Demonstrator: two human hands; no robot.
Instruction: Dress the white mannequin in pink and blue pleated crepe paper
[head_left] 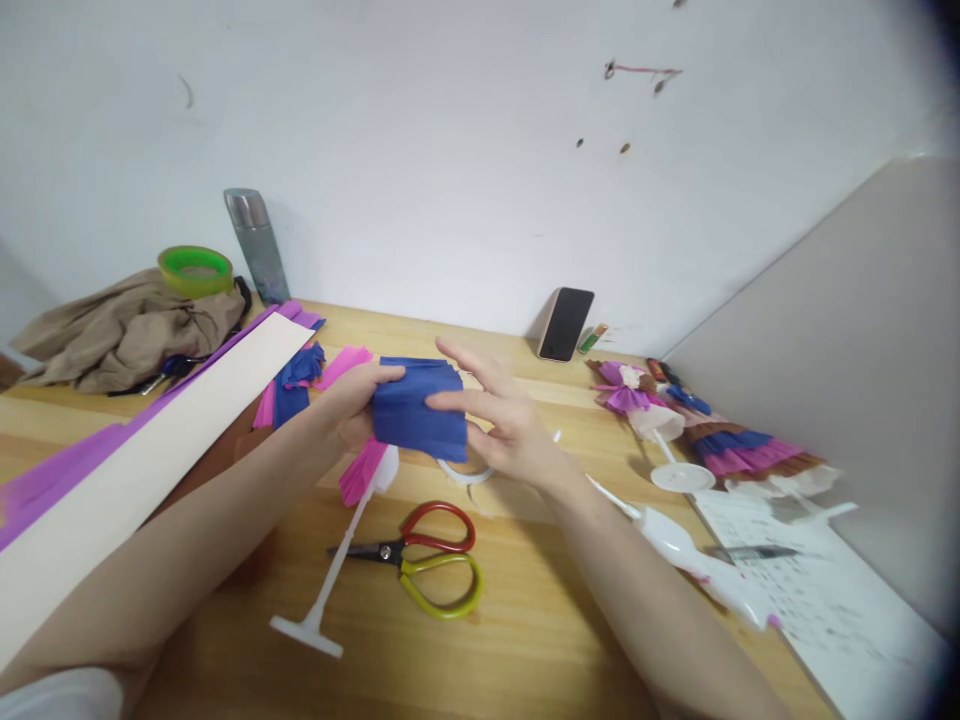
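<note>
A small folded piece of blue crepe paper (412,425) is held up above the middle of the table. My left hand (356,400) grips its left edge, thumb on top. Across its right side lie the stretched, spread fingers of my right hand (514,425), one fingertip resting on the paper. Under the hands, a white plastic stem with a flat base (326,590) lies beside pink crepe paper (361,475). Scissors (442,580) with one red and one yellow handle lie nearer to me. A white ring (465,475) is partly hidden behind the paper and my right hand.
Long crepe and cream strips (165,430) lie at left, near brown cloth (142,330), green tape (195,270) and a bottle (259,250). A phone (566,325) leans on the wall. At right are a glue gun (697,565), ruffled paper pieces (750,445) and written paper (847,610).
</note>
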